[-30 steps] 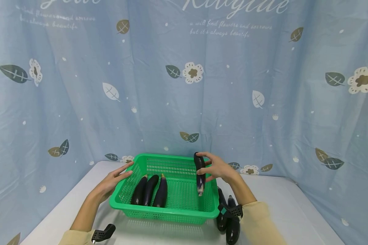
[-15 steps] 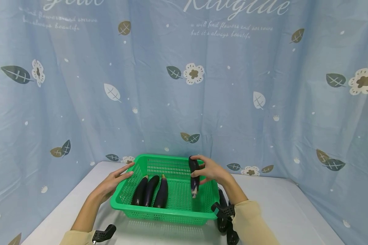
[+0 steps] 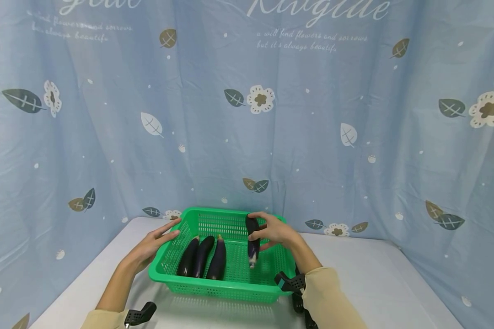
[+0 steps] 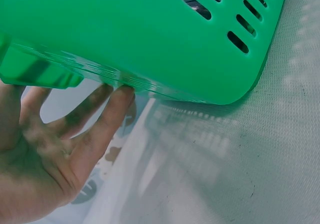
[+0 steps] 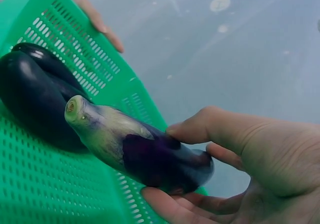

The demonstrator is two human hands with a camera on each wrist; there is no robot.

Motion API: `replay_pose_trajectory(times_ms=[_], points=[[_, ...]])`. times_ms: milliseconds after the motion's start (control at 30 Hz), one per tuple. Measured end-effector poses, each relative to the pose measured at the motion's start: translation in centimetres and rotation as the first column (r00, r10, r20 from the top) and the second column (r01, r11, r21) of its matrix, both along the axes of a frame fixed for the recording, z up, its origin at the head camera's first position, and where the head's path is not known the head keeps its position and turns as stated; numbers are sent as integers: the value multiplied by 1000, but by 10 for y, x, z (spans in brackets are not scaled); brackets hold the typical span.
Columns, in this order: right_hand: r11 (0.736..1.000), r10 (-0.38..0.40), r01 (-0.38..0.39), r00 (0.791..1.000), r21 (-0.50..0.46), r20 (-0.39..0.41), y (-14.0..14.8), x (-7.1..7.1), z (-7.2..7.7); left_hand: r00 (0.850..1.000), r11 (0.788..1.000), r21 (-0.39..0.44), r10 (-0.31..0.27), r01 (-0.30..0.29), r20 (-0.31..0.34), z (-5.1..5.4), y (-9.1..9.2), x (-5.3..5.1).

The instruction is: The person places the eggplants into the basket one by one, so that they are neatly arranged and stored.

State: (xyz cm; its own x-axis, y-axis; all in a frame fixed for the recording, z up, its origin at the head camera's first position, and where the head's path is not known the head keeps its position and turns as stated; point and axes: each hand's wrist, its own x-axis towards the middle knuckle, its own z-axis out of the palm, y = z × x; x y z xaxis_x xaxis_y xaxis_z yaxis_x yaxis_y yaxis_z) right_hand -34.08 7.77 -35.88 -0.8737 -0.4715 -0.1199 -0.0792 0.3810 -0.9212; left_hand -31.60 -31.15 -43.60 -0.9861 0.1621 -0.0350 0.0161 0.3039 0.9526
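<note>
My right hand (image 3: 277,232) grips a dark purple eggplant (image 3: 253,249) over the right half of a green plastic basket (image 3: 222,284). Thumb and fingers pinch it from both sides, and its pale stem end points down toward me. The right wrist view shows the greenish stem (image 5: 75,109) close up. Three more eggplants (image 3: 217,260) lie side by side in the basket's left half. My left hand (image 3: 148,244) is at the basket's left side; in the left wrist view its extended fingertips (image 4: 122,92) touch the outer wall under the rim.
Right of the basket, eggplants (image 3: 298,304) lie on the white table (image 3: 366,274), partly hidden by my right wrist and sleeve. A blue printed curtain (image 3: 214,160) hangs right behind the basket. Black wrist cameras (image 3: 140,314) sit on both forearms.
My right hand has carried the held eggplant leftward and slightly lower over the basket. The left hand and the basket stay almost where they were.
</note>
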Motion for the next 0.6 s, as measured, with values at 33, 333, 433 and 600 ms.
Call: replay_pose_trajectory(times_ms=[33,333,433,600], points=[[1000,3,-3,1000,1,1,-2,0,-1,1000,1000,0,0,0,0,0,0,0],[1000,12,-11,998,-9,56,-13,-3,-11,1000,1000,0,-8,8,3,-1,0,1],[1000,13,-12,998,-1,54,-17,-3,-16,1000,1000,5,-8,8,-3,-1,-1,0],[1000,7,-7,997,4,80,-22,-5,-22,1000,1000,15,-21,21,-18,-2,-1,0]])
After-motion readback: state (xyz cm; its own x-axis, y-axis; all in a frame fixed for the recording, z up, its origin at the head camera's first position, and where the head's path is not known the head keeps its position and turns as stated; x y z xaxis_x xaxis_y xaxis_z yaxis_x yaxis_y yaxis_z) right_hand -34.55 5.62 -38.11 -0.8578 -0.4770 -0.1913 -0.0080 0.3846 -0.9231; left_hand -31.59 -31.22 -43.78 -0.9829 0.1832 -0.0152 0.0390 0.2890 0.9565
